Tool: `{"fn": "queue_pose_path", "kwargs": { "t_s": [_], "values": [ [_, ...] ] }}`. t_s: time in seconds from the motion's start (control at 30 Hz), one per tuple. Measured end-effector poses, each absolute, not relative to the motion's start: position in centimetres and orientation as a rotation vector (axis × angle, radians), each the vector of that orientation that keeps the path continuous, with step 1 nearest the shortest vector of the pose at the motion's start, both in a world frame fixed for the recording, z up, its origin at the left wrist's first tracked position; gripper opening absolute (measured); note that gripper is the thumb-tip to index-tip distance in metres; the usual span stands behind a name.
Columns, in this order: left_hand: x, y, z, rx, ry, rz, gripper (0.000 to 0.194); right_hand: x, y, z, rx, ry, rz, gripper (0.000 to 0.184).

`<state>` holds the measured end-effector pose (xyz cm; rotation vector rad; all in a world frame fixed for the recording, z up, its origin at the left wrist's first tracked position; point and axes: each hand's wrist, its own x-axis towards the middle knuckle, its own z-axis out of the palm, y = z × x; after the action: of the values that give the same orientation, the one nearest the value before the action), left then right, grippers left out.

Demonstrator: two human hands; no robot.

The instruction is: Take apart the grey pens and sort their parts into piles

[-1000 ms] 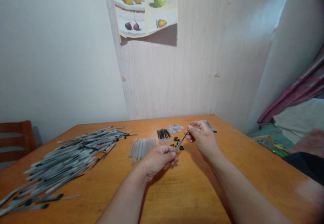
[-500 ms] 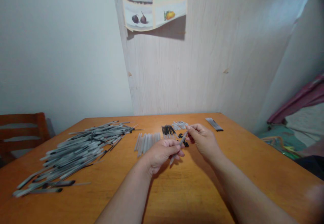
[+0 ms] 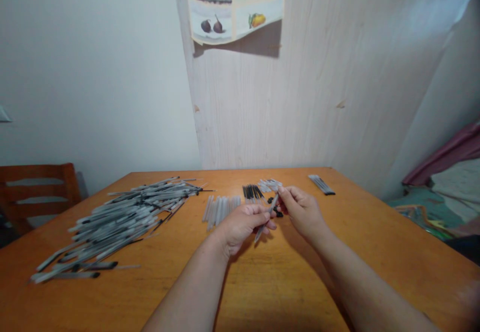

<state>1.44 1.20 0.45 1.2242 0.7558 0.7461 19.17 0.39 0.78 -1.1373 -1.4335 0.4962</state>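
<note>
My left hand point(image 3: 245, 226) grips a slim translucent grey pen point(image 3: 274, 204) around its middle, thumb on top. The pen slants, its lower end poking out below my fingers and its upper end pointing up to the right. At that upper end my right hand point(image 3: 302, 208) pinches with thumb and fingertips; whether a separate small part sits between them is hidden. Just beyond my hands lie a row of clear pen barrels point(image 3: 217, 211), black-ended refills point(image 3: 252, 192), clear caps point(image 3: 268, 185) and small black plugs point(image 3: 278, 213), partly covered by my fingers.
A large heap of grey pens with black ends point(image 3: 123, 217) spreads over the left of the wooden table point(image 3: 262, 292). A small bundle of pens point(image 3: 321, 185) lies at the far right. A wooden chair point(image 3: 37, 192) stands to the left, and the wall rises behind the table.
The whole view has shifted slightly, so the scene sits a little further right. Both hands keep their hold on the pen, with hardly any change in their pose.
</note>
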Motion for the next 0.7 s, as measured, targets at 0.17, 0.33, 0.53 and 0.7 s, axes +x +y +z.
{"fn": "queue_pose_path", "kwargs": {
  "t_s": [0.17, 0.33, 0.53, 0.7],
  "values": [
    [1.5, 1.3, 0.3, 1.202, 0.747, 0.757, 0.039, 19.4, 0.1, 0.5, -1.152, -1.581, 0.268, 0.038],
    [1.5, 1.6, 0.1, 1.215, 0.746, 0.764, 0.038, 19.4, -0.1, 0.3, -1.167, -1.641, 0.195, 0.035],
    [1.6, 1.7, 0.0, 1.184, 0.746, 0.79, 0.036, 19.5, 0.5, -0.2, -1.168, -1.641, 0.24, 0.048],
    [1.7, 1.6, 0.1, 1.177, 0.734, 0.818, 0.03, 19.5, 0.7, -0.4, -1.177, -1.641, 0.287, 0.052]
  ]
}}
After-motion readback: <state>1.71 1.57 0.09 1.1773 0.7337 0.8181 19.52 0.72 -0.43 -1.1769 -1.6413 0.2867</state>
